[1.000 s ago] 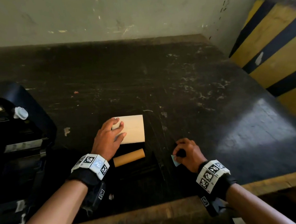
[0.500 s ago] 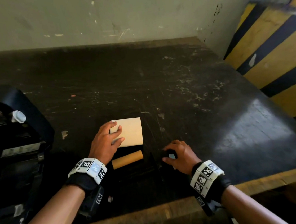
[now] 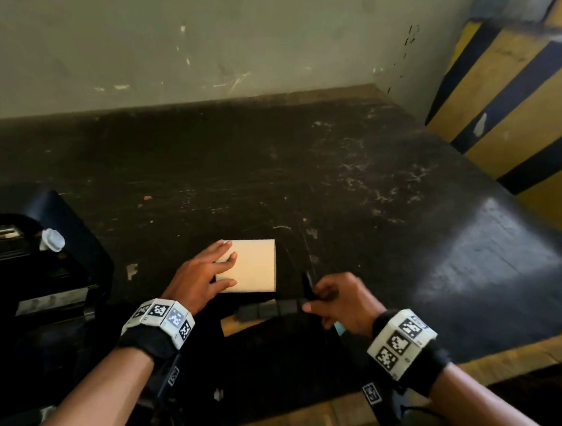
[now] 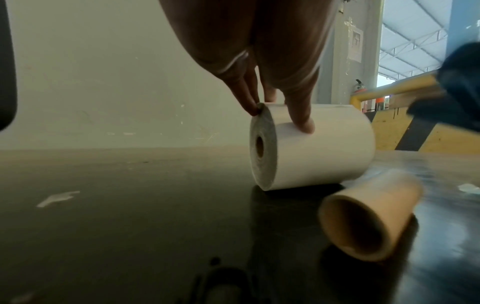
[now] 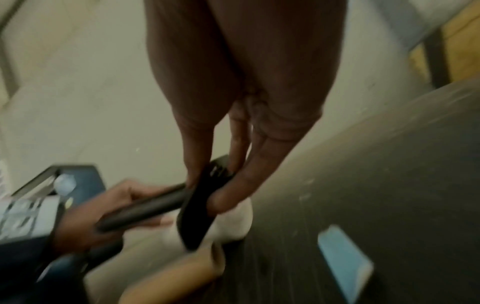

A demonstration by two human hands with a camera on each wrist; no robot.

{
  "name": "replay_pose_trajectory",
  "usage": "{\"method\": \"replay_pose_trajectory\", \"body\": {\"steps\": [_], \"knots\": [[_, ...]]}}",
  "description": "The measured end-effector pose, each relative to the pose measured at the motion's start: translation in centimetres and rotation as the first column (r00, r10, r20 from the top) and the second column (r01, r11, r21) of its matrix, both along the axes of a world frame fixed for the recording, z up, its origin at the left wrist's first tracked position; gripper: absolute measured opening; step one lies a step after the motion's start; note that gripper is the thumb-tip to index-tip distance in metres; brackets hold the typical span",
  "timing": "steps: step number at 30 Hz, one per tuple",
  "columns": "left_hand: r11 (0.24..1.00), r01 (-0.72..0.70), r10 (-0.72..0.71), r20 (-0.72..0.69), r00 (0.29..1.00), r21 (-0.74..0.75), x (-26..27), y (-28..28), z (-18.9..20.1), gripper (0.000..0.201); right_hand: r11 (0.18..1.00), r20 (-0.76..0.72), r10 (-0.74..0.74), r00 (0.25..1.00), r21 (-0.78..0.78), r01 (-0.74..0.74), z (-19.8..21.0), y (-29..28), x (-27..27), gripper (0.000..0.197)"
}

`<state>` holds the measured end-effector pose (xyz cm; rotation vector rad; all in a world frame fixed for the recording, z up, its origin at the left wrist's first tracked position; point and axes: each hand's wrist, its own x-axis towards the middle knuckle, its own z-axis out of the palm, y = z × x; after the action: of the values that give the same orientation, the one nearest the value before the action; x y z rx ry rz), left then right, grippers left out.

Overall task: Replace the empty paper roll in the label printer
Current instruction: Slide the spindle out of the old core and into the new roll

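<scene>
A full white paper roll (image 3: 254, 267) (image 4: 324, 152) lies on its side on the dark table (image 3: 337, 173). My left hand (image 3: 224, 264) (image 4: 280, 117) rests on the roll's left end, fingers fairly straight and thumb on its near face. Just in front of it lies the empty brown cardboard core (image 3: 230, 327) (image 4: 369, 216) (image 5: 168, 273). It is partly hidden in the head view by a black spindle (image 3: 271, 309) (image 5: 197, 205). My right hand (image 3: 316, 304) (image 5: 213, 185) pinches the spindle's flanged end and holds it above the core. The black label printer (image 3: 21, 272) stands open at the left.
A small blue scrap (image 5: 345, 257) (image 3: 339, 327) lies on the table under my right hand. A wall runs along the far edge of the table. A yellow and black striped barrier (image 3: 519, 104) stands at the right. The table's wooden front edge (image 3: 326, 418) is near my wrists.
My right hand has lifted the black spindle off the table and carried it left, over the empty core. The blue scrap stays on the table. My left hand stays on the roll.
</scene>
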<state>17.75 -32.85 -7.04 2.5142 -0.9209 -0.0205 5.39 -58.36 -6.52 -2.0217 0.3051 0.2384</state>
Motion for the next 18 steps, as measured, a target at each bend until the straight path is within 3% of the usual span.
{"method": "replay_pose_trajectory", "body": {"steps": [3,6,12,18], "knots": [[0.998,0.042,-0.042,-0.004,0.999,0.038,0.7,0.4,0.2,0.053,0.975,0.142,-0.224,0.964,0.023,0.223,1.2,-1.9,0.5,0.016],[0.998,0.05,-0.049,-0.029,0.998,0.026,0.9,0.6,-0.1,0.054,0.922,0.142,-0.385,0.912,0.011,0.387,1.4,-3.4,1.0,0.02],[0.999,0.04,-0.04,-0.039,0.998,0.005,1.1,0.7,-0.7,0.056,0.916,0.004,-0.394,0.919,-0.073,0.393,-0.4,-2.8,2.0,0.023],[0.999,0.02,-0.021,-0.046,0.999,-0.04,1.1,0.5,-1.0,0.056,0.911,-0.07,-0.412,0.909,-0.005,0.412,-1.2,-1.9,1.8,0.025]]}}
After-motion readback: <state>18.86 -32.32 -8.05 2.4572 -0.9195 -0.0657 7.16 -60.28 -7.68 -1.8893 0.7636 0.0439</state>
